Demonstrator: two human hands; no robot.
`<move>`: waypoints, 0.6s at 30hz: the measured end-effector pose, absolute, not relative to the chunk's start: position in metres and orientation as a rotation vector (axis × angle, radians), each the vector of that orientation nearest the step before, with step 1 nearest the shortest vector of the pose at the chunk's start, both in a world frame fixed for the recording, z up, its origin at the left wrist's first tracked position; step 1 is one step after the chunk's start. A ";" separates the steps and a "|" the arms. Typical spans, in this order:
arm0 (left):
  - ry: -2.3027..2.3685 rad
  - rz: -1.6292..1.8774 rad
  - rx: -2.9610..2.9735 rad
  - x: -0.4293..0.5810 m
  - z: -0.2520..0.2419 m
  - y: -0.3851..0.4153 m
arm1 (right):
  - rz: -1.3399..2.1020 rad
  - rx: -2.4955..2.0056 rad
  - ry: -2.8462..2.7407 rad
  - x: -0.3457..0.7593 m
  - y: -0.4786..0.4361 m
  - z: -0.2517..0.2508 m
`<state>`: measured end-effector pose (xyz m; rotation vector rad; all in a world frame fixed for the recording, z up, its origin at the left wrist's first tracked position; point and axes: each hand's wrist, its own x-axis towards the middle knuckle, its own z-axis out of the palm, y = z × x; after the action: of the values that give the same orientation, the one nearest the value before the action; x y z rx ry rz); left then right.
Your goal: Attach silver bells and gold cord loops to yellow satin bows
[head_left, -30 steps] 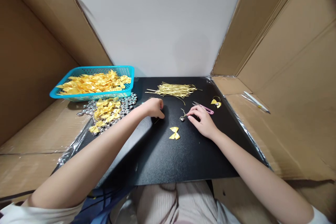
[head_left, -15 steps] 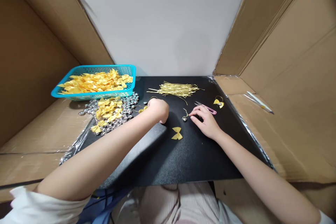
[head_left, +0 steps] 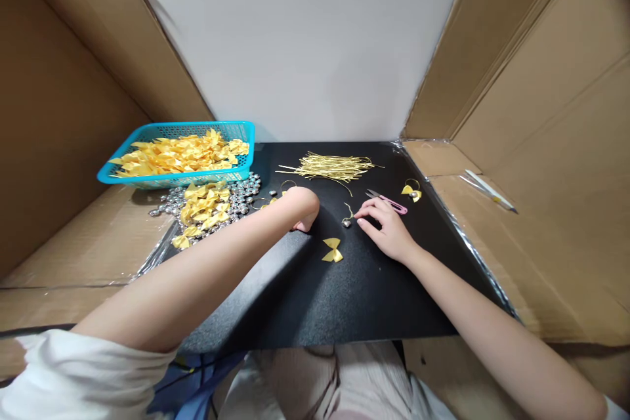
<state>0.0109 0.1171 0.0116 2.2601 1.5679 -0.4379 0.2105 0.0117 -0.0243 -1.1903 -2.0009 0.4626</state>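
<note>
My left hand (head_left: 306, 207) bends down sharply at the wrist over the middle of the black table. Its fingers curl under and are mostly hidden, so whatever they hold cannot be made out. Beside it, partly covered, lie gold cord loops with yellow bows (head_left: 270, 202) and silver beads (head_left: 272, 193). My right hand (head_left: 385, 228) rests on the table, thumb and forefinger closed on the end of a short gold cord (head_left: 350, 212). A silver bead (head_left: 346, 223) sits at the cord's other end. Between the hands, nearer me, one yellow bow (head_left: 333, 250) lies flat.
Pink-handled scissors (head_left: 392, 204) lie just beyond my right hand. A bundle of gold cords (head_left: 335, 167) is at the back. At left are a blue basket (head_left: 177, 178) of bows and a heap of silver beads (head_left: 241, 193). A finished-looking bow loop (head_left: 411, 191) and a craft knife (head_left: 487, 190) lie right.
My left hand has shifted slightly right and toward me, uncovering more of the cord loop and a bead behind it. My right hand stays in place.
</note>
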 end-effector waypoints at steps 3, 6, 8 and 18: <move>1.606 -0.796 2.069 0.008 0.017 0.113 | 0.468 -1.194 -2.001 0.211 0.012 -0.025; 1.591 -1.015 1.942 0.005 0.025 0.105 | 0.467 -1.196 -1.998 0.212 0.013 -0.025; 1.563 -1.070 1.909 0.002 0.032 0.099 | 0.461 -1.198 -1.995 0.212 0.013 -0.025; 1.487 -0.963 1.934 -0.006 0.060 0.084 | 0.442 -1.200 -1.993 0.212 0.014 -0.026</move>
<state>-0.0062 0.0836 0.0605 1.9341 1.4872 -0.9628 0.2124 0.0137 -0.0264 -1.2000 -1.9925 0.4421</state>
